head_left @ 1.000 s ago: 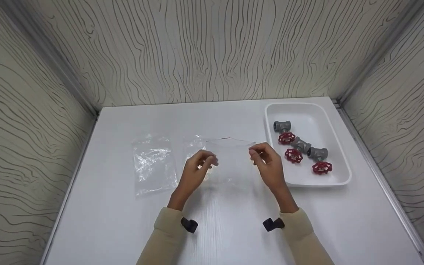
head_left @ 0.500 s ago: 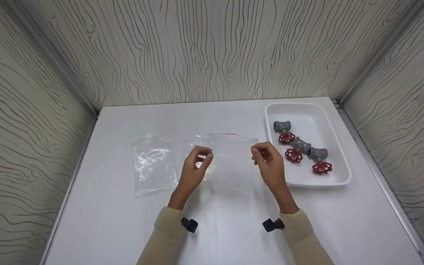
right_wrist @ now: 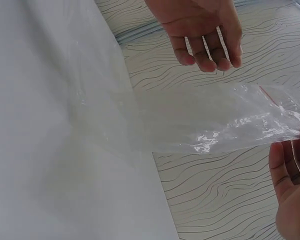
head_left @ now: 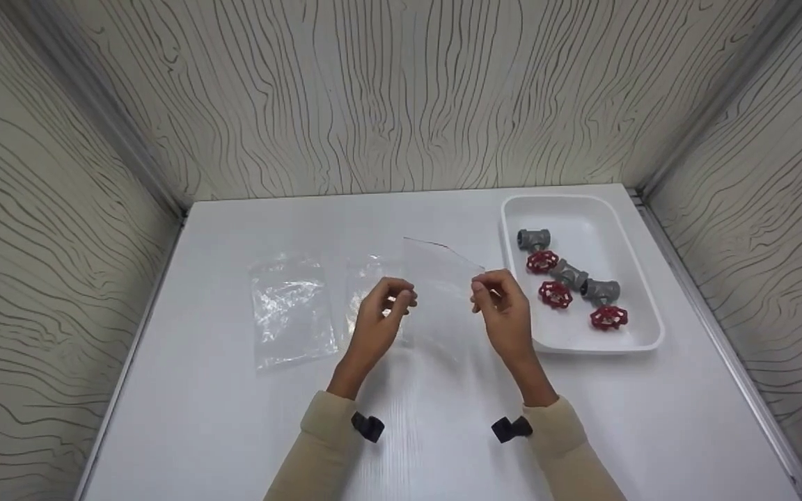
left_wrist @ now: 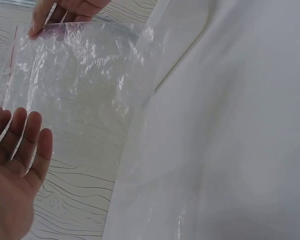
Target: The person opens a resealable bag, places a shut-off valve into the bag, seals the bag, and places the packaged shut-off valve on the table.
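Note:
A clear zip bag (head_left: 439,306) hangs above the table between the two hands, its top edge slanting down toward the right. My right hand (head_left: 507,309) pinches the bag by its upper right edge, as the right wrist view also shows at the end with the red line (right_wrist: 268,95). Close to the bag's left side is my left hand (head_left: 381,313). Its fingers are loosely bent and spaced apart; in the right wrist view a gap separates them from the bag. In the left wrist view the left thumb is partly cut off by the frame.
Two more clear bags lie on the white table (head_left: 234,431): one at the left (head_left: 292,313), and another bag (head_left: 366,278) partly behind the left hand. A white tray (head_left: 641,278) at the right holds grey pipe tees (head_left: 603,290) and red valve handles (head_left: 609,318). Patterned walls enclose the table.
The bag's left top corner has risen and the bag has turned, so its top edge now slopes down to the right. The left hand has shifted slightly right; the right hand stays nearly in place.

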Action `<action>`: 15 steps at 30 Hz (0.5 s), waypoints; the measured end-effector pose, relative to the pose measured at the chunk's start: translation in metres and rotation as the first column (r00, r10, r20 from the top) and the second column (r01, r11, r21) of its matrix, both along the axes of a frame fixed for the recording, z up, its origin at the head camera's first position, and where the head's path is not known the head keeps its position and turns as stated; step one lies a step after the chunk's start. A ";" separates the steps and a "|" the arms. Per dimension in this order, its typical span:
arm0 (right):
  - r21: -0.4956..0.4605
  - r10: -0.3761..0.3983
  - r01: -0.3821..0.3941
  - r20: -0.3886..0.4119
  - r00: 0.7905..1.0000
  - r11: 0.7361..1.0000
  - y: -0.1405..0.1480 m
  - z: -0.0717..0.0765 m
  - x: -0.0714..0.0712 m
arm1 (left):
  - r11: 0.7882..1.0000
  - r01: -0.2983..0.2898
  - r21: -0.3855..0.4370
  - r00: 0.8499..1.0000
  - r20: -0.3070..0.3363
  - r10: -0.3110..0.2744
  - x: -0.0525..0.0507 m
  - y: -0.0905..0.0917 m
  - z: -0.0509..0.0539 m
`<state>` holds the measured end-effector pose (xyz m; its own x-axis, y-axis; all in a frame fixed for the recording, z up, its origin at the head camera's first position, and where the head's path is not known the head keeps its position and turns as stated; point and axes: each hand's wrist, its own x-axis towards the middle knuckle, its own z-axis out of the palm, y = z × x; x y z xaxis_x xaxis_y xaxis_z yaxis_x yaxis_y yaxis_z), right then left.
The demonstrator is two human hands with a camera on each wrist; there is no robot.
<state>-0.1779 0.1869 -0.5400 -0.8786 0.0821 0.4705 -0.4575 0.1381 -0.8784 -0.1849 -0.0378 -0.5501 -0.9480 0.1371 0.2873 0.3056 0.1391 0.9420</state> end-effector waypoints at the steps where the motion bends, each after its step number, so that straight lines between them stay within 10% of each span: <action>1: 0.005 0.008 -0.008 -0.013 1.000 1.000 -0.001 -0.001 0.000 | 1.000 0.011 0.002 1.000 0.004 -0.011 0.000 0.003 0.001; 15: 0.119 0.165 -0.154 -0.089 0.982 0.981 -0.010 -0.011 0.008 | 0.993 0.113 0.014 0.993 0.044 -0.114 0.003 0.018 0.014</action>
<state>-0.1698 0.1773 -0.5514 -0.8253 -0.1127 0.5534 -0.5647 0.1504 -0.8115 -0.1820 -0.0195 -0.5360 -0.9383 0.2414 0.2475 0.2767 0.0951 0.9562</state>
